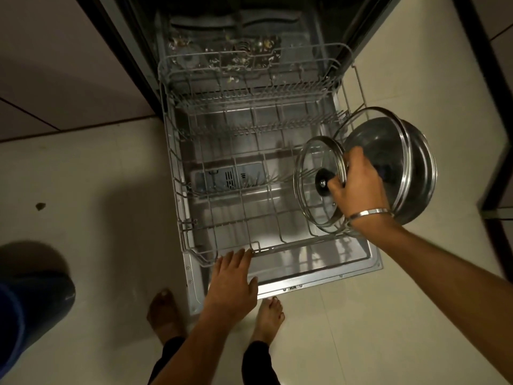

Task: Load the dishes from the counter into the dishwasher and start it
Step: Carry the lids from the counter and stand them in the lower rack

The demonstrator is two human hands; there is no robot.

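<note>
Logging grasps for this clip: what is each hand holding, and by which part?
Right hand grips the small glass lid at its rim, by the black knob. Left hand holds nothing; its fingers rest on the rack front.

Glass lid [313,173] with shiny metal rim; grey coated-wire rack [222,151].

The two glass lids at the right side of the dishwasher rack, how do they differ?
The small lid is clearly smaller than the large lid. The small lid sits nearer the middle of the rack; the large lid leans at its right edge. The right hand grips the small lid's black knob, while the large lid's knob is hidden behind it. Both are glass with metal rims and stand on edge.
</note>
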